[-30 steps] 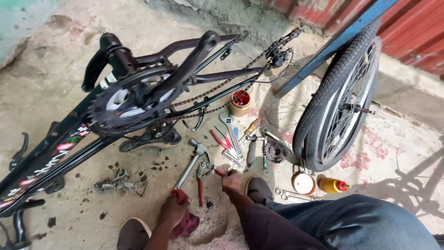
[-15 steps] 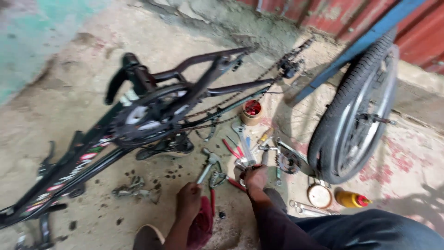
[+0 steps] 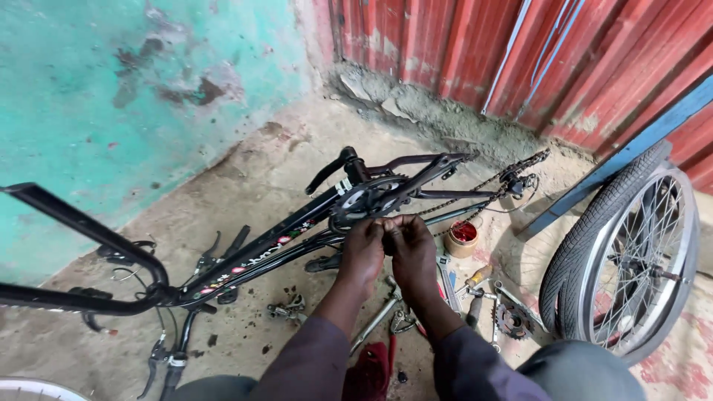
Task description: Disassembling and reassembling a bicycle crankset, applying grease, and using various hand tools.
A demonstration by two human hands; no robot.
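Note:
A black bicycle frame (image 3: 260,252) lies upside down on the concrete ground, with its chainring and crank (image 3: 368,197) near the middle and a chain (image 3: 475,189) running to the rear. My left hand (image 3: 362,251) and my right hand (image 3: 411,249) are raised side by side just below the chainring, fingertips together at its lower edge. Whether a small part is pinched between the fingers is hidden by the hands. Several hand tools (image 3: 386,315) lie on the ground under my forearms.
A bicycle wheel with tyre (image 3: 620,263) leans at the right beside a blue bar (image 3: 616,160). A small tin with red contents (image 3: 463,238), a sprocket (image 3: 512,321), a red rag (image 3: 371,367) and loose parts lie around. A teal wall and red metal sheeting stand behind.
Both hands rose from the tools on the ground up to the chainring. The view tilted upward, now taking in the walls.

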